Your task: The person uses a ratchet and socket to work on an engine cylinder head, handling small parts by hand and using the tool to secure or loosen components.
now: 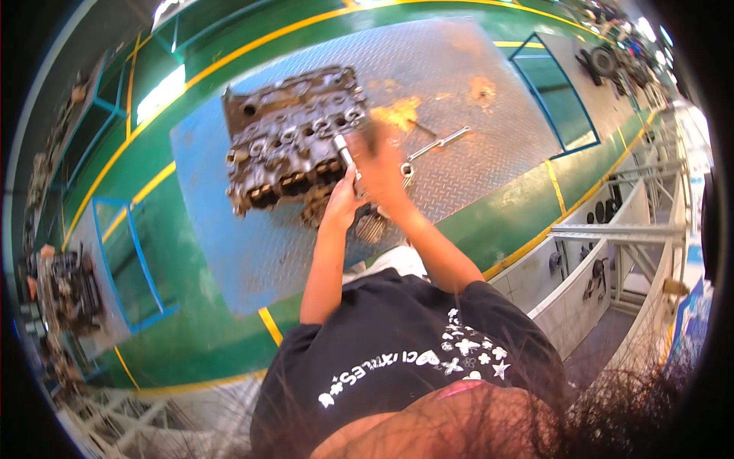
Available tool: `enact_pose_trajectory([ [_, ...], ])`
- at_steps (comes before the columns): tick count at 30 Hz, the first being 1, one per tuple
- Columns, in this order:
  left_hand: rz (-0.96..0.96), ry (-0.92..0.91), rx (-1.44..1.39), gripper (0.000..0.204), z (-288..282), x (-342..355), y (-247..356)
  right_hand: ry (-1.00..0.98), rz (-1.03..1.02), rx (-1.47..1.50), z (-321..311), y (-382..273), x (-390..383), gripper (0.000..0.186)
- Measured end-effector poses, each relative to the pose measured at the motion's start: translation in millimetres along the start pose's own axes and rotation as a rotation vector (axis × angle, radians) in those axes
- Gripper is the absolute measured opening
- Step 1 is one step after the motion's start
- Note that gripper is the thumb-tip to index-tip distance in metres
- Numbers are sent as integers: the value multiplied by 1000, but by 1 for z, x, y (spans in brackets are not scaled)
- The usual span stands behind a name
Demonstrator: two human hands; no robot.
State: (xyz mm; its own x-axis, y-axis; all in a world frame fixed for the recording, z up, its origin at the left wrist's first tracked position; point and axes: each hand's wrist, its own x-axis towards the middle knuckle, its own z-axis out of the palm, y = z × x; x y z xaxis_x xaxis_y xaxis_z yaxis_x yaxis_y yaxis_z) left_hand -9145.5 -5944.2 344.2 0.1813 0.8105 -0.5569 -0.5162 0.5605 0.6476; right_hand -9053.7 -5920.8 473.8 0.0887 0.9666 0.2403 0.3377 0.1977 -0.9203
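A greasy metal engine block (290,130) lies on the diamond-plate table, with round ports and bores along its top. At its right near corner my left hand (344,200) is closed around a silver rod-like tool with a socket-shaped end (342,145). My right hand (382,164) is just right of that tool, smeared by motion. A dark blur shows by its fingers, and whether it grips anything is hidden. Right of my right hand lies a long silver wrench (440,145). A round metal piece (407,170) sits near its lower end.
The metal plate (252,268) has orange-yellow stains and a thin dark rod (423,128). Blue frames (562,145) stand on the green floor around it. Pale shelving (581,268) with dark parts is at the right. Another engine (69,291) stands far left.
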Motion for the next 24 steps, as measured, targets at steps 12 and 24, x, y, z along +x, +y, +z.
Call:
enact_pose_trajectory([
  [12, -42, -56, -380, 32, -2, 8, 4, 245, 601, 527, -65, 124, -6, 29],
  [24, 56, -161, -334, 38, -7, 11, 1, -129, -154, -98, 3, -12, 3, 30],
])
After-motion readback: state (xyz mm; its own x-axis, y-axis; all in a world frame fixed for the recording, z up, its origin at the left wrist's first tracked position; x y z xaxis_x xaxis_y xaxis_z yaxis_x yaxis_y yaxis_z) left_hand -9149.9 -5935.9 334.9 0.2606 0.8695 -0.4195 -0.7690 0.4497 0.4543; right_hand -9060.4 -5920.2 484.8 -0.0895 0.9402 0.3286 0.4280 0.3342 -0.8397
